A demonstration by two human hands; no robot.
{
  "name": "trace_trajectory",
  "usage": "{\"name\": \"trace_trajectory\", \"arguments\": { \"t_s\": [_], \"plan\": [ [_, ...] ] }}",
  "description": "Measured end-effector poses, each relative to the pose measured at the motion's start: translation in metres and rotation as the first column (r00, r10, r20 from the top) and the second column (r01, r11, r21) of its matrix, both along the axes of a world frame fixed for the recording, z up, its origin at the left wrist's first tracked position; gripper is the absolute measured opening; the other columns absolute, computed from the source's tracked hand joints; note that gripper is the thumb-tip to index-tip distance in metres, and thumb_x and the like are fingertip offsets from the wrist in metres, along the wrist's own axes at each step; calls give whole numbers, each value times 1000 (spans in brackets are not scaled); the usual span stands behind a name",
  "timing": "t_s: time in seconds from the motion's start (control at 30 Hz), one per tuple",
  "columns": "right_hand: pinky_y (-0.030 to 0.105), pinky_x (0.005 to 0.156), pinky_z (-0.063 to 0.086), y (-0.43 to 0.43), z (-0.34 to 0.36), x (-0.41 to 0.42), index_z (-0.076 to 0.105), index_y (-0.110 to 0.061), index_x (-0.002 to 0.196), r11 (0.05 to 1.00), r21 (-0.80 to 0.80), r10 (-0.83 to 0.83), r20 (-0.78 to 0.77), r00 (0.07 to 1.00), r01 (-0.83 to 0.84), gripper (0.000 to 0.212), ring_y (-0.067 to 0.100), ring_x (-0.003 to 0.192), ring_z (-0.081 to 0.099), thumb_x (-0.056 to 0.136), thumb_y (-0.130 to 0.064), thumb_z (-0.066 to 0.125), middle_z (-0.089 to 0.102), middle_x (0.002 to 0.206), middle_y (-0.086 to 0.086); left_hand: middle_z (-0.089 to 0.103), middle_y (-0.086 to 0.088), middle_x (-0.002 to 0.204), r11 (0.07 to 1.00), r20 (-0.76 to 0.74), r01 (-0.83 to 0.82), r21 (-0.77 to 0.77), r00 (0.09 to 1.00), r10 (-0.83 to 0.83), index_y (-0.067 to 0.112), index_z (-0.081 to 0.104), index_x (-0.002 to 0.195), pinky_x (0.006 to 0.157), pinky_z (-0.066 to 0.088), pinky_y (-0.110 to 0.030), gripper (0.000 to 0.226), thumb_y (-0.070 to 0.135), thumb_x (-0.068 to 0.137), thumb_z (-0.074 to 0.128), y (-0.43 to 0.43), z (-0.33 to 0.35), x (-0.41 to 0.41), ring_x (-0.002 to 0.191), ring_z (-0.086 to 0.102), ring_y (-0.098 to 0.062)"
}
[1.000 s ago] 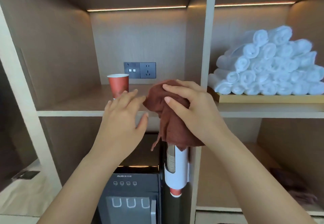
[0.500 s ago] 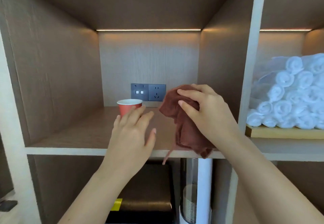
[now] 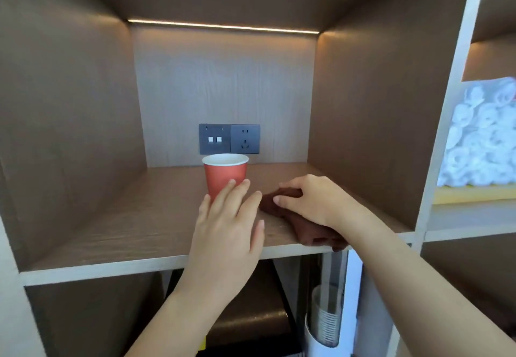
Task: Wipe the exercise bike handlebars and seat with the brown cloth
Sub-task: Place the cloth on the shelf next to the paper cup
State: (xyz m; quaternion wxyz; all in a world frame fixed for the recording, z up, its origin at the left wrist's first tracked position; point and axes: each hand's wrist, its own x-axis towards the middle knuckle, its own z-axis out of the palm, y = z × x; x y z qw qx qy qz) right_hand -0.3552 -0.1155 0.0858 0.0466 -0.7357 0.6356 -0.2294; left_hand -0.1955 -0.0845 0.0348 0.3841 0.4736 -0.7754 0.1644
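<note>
The brown cloth [image 3: 304, 227] lies bunched on the wooden shelf [image 3: 139, 225], near its front right corner, with a bit hanging over the edge. My right hand [image 3: 312, 199] rests on top of it, fingers curled around the folds. My left hand [image 3: 229, 222] hovers flat over the shelf just left of the cloth, fingers spread, holding nothing, its fingertips in front of a red paper cup [image 3: 224, 175]. No exercise bike is in view.
A grey switch and socket plate [image 3: 229, 139] sits on the back wall of the shelf. Rolled white towels [image 3: 480, 139] are stacked in the cubby to the right. Below the shelf are a stack of cups in a white dispenser [image 3: 326, 326] and a dark appliance top [image 3: 248, 317].
My right hand has lowered the cloth from mid-air onto the shelf. My left hand has stayed open beside it. The view has shifted closer and to the left.
</note>
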Motion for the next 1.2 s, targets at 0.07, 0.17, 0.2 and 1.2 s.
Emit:
{"name": "trace_trajectory", "arguments": {
  "t_s": [0.07,0.17,0.2,1.2],
  "plan": [
    [42,102,36,-4,-2,2,45,-36,131,996,68,-52,-76,996,57,55,25,125,44,81,-59,50,43,142,-1,58,-13,124,1000,-6,15,-17,1000,-15,9,62,113,96,23,-52,39,12,75,70,-4,-3,2,120,49,-32],
    [55,110,18,-4,-1,3,32,-42,136,990,101,-79,-162,984,96,66,27,137,25,78,-68,47,21,153,-4,57,-11,127,999,-20,48,-23,999,-49,10,61,115,96,19,-50,38,14,78,67,-9,-5,1,122,47,-29],
    [55,111,18,-1,-1,1,30,-41,137,994,74,-72,-126,989,81,68,25,138,24,77,-67,48,21,153,-3,57,-11,127,998,-21,61,-24,998,-62,10,61,115,97,19,-49,38,15,78,67,-9,-5,1,123,46,-28],
    [42,110,23,-3,-38,-71,25,-39,140,975,-183,-152,-156,976,122,52,19,139,18,91,-53,35,13,154,-13,35,-9,146,996,61,94,9,994,-94,15,43,134,106,18,-50,48,32,89,48,-30,-3,-58,136,26,-24]
  ]
}}
